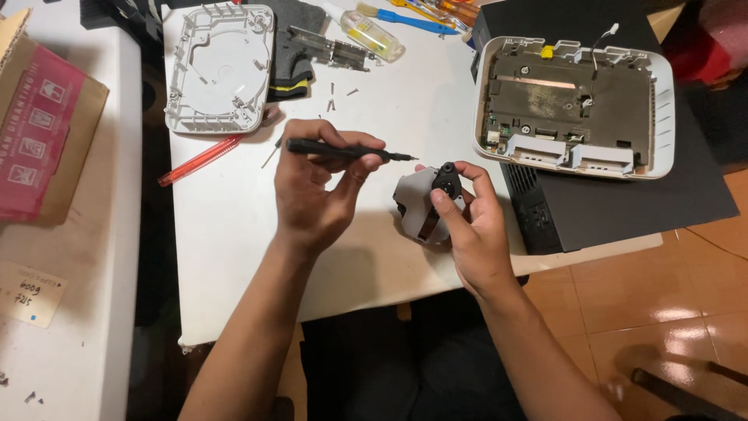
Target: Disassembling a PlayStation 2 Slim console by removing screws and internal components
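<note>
- Holding a black screwdriver (343, 150) level above the white surface (234, 226), the left hand (315, 191) has its grip closed around the handle, with the tip pointing toward the right hand.
- The right hand (471, 226) has its grip closed on a small grey part (417, 204) with a black round piece (446, 178) on top, thumb pressed to that piece, held just above the surface's near edge.
- An opened white casing (575, 105) with its dark board exposed rests on a black box (623, 195), beyond the right hand.
- A pale plastic cover (220, 68) lies at the far left of the surface, with a red pen (201, 160) beside it and loose screws (335, 97) nearby.
</note>
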